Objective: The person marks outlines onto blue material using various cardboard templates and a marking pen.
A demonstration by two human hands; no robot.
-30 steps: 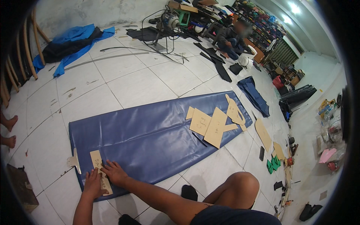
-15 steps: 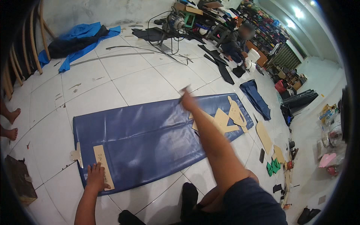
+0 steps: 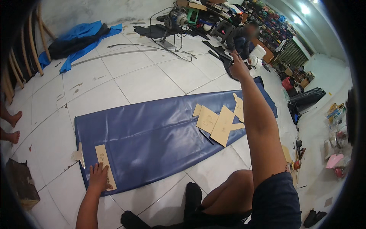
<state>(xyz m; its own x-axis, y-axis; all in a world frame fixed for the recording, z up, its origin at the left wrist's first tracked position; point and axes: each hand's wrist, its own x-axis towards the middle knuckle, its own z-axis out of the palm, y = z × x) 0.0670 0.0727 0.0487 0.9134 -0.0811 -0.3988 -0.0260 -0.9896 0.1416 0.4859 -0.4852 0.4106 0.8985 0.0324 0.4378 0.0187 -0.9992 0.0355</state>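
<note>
On blue sheet (image 3: 152, 133), left hand (image 3: 98, 177) half-covers cardboard strip (image 3: 103, 160).

White tiled floor (image 3: 152, 80), blue vinyl sheet (image 3: 160, 129)

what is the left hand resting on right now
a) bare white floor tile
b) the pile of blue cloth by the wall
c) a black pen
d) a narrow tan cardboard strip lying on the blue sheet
d: the left hand lies flat on the narrow tan cardboard strip at the near end of the blue sheet.
</note>
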